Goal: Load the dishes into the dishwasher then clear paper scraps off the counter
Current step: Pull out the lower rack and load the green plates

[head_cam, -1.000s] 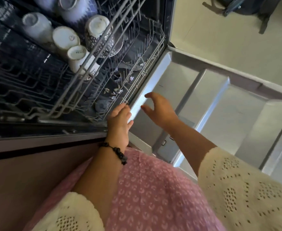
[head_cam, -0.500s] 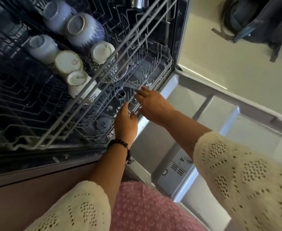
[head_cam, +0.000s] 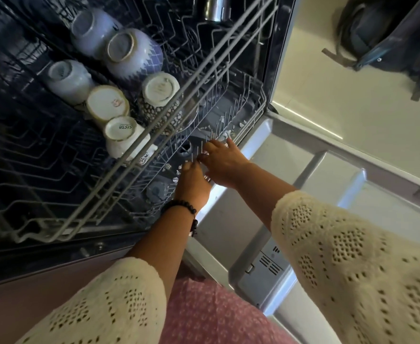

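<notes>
The dishwasher stands open with its door (head_cam: 315,175) folded down flat. Several mugs and bowls sit upside down in the upper rack (head_cam: 89,194), among them a white mug (head_cam: 123,136), a spotted mug (head_cam: 160,90) and a blue bowl (head_cam: 134,53). Beneath it is the lower rack (head_cam: 231,112) with bare tines. My left hand (head_cam: 191,182) and my right hand (head_cam: 222,163) meet at the lower rack's front edge, fingers curled over its wires. The fingertips are partly hidden among the tines.
A steel cup (head_cam: 215,7) stands at the back of the upper rack. The detergent dispenser (head_cam: 263,269) is on the door near my body. A dark backpack (head_cam: 390,38) lies on the pale floor beyond the door. No counter or paper scraps are in view.
Both hands have moved forward from above the door's inner edge to the lower rack's front and closed on its wires. The camera has leaned in closer.
</notes>
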